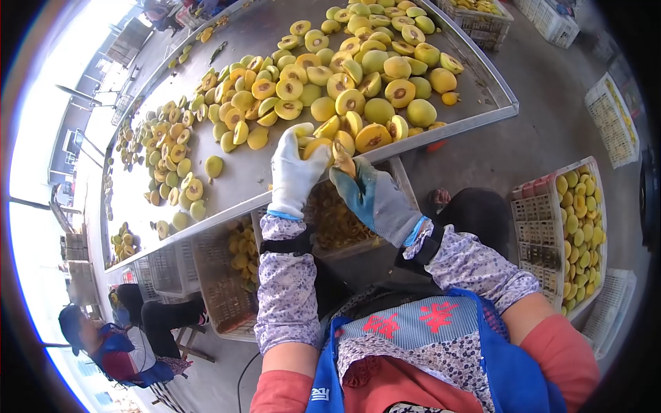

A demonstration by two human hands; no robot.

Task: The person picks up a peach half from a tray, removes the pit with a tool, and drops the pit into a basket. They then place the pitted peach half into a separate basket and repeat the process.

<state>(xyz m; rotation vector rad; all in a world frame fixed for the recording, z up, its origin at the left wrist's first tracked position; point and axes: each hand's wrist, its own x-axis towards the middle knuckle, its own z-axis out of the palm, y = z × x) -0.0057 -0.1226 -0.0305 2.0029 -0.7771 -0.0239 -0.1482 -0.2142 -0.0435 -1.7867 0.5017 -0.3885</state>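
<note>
By the desk (241, 180), left hand (297, 168) gripped yellow fruit (316, 146), probably slick, safest held skin-side; right hand (375, 196) pinched a brownish bit (343, 162).

A long grey metal work table (248, 172) with a raised rim stretches across the scene toward the left, over a smooth grey floor (551, 86). Glaring white light (38, 138) washes out the far left. At near left, a low brown wooden stool (197, 352) stands beside a thin black cable (241, 383) on the floor.
</note>
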